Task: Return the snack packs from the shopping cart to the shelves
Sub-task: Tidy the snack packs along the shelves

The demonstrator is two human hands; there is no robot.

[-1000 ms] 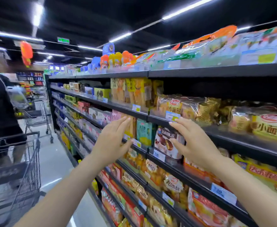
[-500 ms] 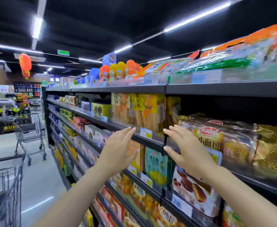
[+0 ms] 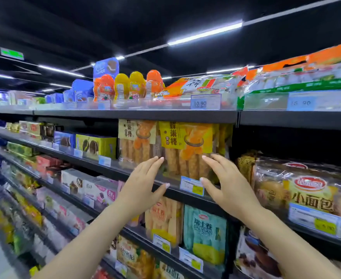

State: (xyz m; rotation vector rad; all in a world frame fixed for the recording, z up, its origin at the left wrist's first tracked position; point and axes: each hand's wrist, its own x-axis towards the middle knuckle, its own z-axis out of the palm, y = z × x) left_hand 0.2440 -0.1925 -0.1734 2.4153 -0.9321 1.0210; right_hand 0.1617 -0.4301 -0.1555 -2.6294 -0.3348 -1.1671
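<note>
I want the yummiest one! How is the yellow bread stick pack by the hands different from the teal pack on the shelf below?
The yellow bread stick pack is taller and has a clear window showing golden sticks; the teal pack is shorter and opaque, with a printed yellow roll. The yellow pack sits between the left hand and right hand; the teal pack sits one shelf lower. Both stand upright facing out.

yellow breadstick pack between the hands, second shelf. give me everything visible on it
The yellow pack is a glossy clear-plastic bag with a yellow label panel bearing dark characters and an orange picture; golden sticks show through the lower half. It stands upright at the front of the second shelf, under the top shelf, beside a paler pack of the same kind on its left. A price tag sits below it. The left hand and right hand flank it with straight fingers; whether they touch it is unclear.
</note>
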